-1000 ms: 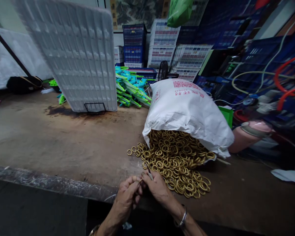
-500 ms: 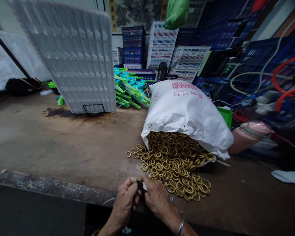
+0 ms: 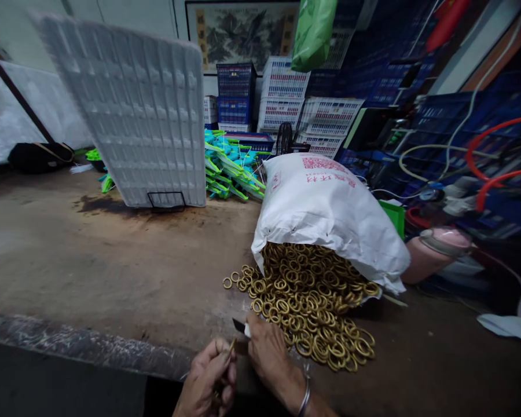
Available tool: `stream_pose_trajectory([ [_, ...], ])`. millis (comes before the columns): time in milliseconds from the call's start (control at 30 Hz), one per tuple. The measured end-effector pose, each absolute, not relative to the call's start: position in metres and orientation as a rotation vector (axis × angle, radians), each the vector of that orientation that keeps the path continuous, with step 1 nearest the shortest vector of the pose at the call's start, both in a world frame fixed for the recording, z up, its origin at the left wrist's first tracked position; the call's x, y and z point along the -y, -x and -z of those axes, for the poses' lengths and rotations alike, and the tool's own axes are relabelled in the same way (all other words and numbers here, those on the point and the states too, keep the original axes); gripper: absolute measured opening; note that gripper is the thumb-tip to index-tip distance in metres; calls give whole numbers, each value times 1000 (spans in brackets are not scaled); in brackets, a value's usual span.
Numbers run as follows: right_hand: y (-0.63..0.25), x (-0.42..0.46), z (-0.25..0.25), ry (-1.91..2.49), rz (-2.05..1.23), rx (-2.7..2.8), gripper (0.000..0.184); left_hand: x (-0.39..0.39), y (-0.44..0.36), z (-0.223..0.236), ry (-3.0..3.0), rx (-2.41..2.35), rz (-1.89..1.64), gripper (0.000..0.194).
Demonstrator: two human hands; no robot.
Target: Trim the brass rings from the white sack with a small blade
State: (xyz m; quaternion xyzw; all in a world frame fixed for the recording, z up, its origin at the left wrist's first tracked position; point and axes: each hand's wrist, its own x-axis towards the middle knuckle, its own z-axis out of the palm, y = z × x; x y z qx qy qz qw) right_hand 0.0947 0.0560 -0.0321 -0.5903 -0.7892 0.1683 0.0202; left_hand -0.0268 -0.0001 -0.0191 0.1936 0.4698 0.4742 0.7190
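Note:
My left hand [image 3: 211, 370] is closed at the table's front edge, pinching a brass-coloured ring [image 3: 232, 346] seen nearly edge-on between thumb and forefinger. More of the same colour shows lower in the palm, mostly hidden by the fingers. My right hand [image 3: 270, 350] grips a small knife [image 3: 239, 326]; its dark blade points up and left, and a bit of white shows at its base. A slight gap separates the two hands. Just beyond the right hand lies a heap of brass-coloured rings [image 3: 310, 315], spilling from the mouth of a white woven sack [image 3: 316, 202].
A ribbed translucent panel [image 3: 143, 121] stands upright in a black wire holder [image 3: 167, 201] on the table [image 3: 113, 260]. Blue and green plastic pieces [image 3: 232, 168] are piled behind it. A pink bottle [image 3: 438, 252] leans right of the sack. Stacked crates [image 3: 282, 95] line the back.
My hands have moved apart, the left one down and left. The knife blade, earlier between the fingers of both hands, now points clear of the left hand. The view has tilted slightly up.

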Motion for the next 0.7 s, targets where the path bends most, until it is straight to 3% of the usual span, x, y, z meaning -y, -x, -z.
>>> stream_pose_trajectory([
  [233,-76,-103,17,1670,-268,2415,30,-4,39,22,-371,-957,-1102,40],
  [467,-43,-138,41,1637,-90,2504,20,-13,55,53,-366,-795,-1154,33],
  [700,-36,-142,58,1669,-28,2468,21,-25,63,68,-427,-727,-1143,40],
])
